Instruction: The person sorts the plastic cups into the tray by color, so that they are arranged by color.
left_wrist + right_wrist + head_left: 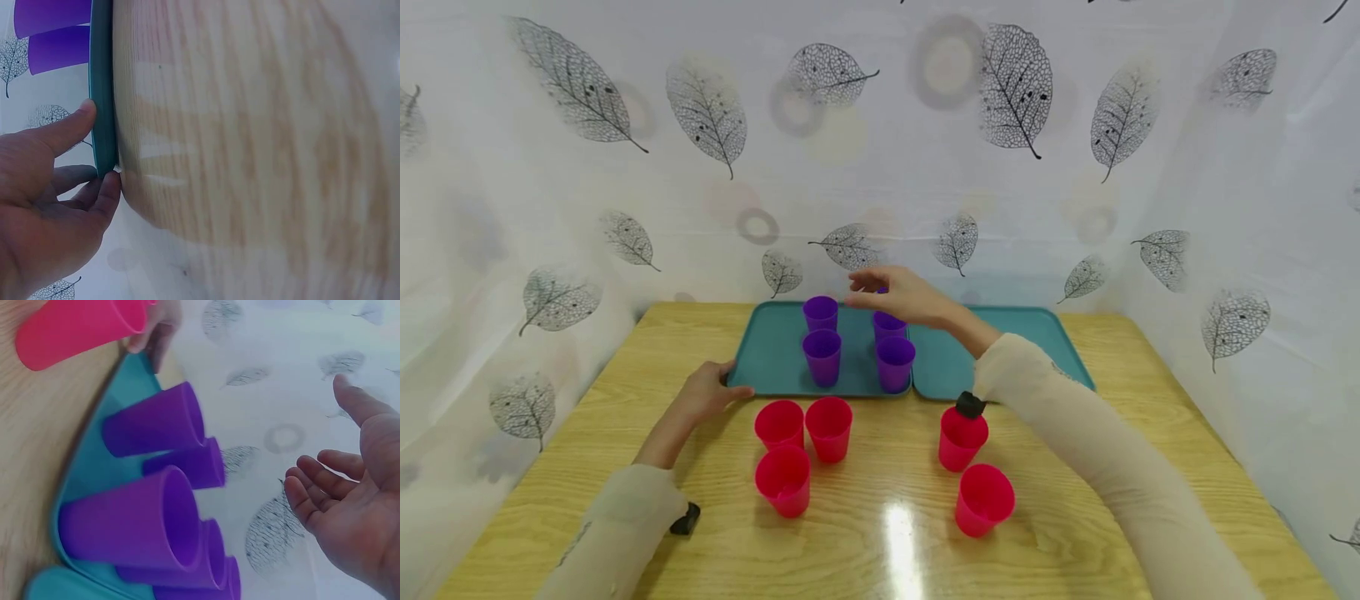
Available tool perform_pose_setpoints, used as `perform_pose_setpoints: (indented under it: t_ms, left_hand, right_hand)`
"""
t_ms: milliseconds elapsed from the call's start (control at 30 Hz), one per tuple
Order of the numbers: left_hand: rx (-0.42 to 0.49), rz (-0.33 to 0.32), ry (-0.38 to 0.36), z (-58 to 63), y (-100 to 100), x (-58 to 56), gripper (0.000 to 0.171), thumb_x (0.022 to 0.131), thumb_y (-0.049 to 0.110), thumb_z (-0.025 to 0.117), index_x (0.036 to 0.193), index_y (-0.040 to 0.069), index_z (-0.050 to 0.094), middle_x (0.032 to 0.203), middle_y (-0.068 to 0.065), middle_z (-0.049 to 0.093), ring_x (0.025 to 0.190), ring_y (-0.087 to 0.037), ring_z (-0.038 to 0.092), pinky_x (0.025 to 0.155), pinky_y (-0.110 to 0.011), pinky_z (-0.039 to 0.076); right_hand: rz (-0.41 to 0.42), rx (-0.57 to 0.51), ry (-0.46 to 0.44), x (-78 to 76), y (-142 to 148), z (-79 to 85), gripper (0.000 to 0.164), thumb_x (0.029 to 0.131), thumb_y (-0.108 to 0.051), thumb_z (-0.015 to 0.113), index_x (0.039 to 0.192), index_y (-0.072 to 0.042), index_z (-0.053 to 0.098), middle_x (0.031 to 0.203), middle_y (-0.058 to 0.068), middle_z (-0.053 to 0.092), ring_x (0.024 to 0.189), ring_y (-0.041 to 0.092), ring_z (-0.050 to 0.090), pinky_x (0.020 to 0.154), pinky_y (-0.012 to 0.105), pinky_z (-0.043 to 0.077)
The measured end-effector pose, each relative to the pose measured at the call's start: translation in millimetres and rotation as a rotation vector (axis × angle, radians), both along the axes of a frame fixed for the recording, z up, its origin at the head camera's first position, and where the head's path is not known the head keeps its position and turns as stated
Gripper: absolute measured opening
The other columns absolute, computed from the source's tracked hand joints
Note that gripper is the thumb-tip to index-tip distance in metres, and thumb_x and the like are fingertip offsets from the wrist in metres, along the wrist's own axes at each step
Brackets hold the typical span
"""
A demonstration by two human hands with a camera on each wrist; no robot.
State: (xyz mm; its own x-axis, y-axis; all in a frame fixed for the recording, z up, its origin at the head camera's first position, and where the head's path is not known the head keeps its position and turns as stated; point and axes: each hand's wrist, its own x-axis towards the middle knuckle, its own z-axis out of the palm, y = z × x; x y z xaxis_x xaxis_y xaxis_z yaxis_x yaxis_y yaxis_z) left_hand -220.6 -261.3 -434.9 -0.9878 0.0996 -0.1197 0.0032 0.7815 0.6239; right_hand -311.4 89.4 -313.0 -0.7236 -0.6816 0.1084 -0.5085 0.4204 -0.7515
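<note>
My left hand [706,392] pinches the front left corner of a teal tray [767,350]; in the left wrist view the thumb [81,119] lies on the rim and fingers curl at its edge. Several purple cups [823,358] stand upright on this tray, in two columns. Over the back of the right column hovers my right hand [898,293], partly covering the rear cups. Its loosely bent fingers hold nothing; the right wrist view shows the palm [362,537] bare and apart from the purple cups [119,522].
A second teal tray [1011,321] adjoins the first on the right, partly behind my right forearm. Three red cups [784,483] stand grouped in front of the left tray. Two more red cups [985,500] stand at front right. A leaf-patterned curtain [880,183] hangs behind the wooden table [850,550].
</note>
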Motion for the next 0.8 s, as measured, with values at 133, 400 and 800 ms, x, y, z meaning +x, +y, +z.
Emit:
perform_pose_setpoints:
  t_ms: [133,400,800]
  left_hand:
    - [0.005,0.006,-0.004,-2.1,-0.5,-1.4,0.075,0.097,0.017,0.073,0.144,-0.026,0.034,0.148,-0.044,0.035,0.138,-0.056,0.039,0.112,-0.061,0.037]
    - [0.000,0.003,0.001,-2.4,-1.9,-1.7,0.075,0.097,0.017,0.073,0.144,-0.026,0.033,0.147,-0.044,0.035,0.138,-0.057,0.038,0.112,-0.062,0.037]
    - [0.002,0.009,-0.015,-2.0,0.2,-1.5,0.075,0.097,0.017,0.072,0.145,-0.025,0.032,0.149,-0.044,0.034,0.138,-0.056,0.038,0.112,-0.061,0.037]
  right_hand:
    - [-0.023,-0.032,-0.022,0.5,22.9,6.8,0.060,0.102,-0.036,0.066,0.153,-0.010,0.050,0.141,0.007,0.062,0.126,0.023,0.059,0.102,0.041,0.051]
    - [-0.096,-0.088,0.000,2.3,70.7,10.8,0.057,0.103,-0.028,0.065,0.154,-0.008,0.049,0.143,0.012,0.060,0.128,0.025,0.056,0.105,0.047,0.048]
    - [-0.234,-0.188,-0.056,8.6,136.1,11.6,0.056,0.105,-0.027,0.062,0.155,-0.007,0.047,0.148,0.015,0.056,0.123,0.028,0.058,0.101,0.037,0.048]
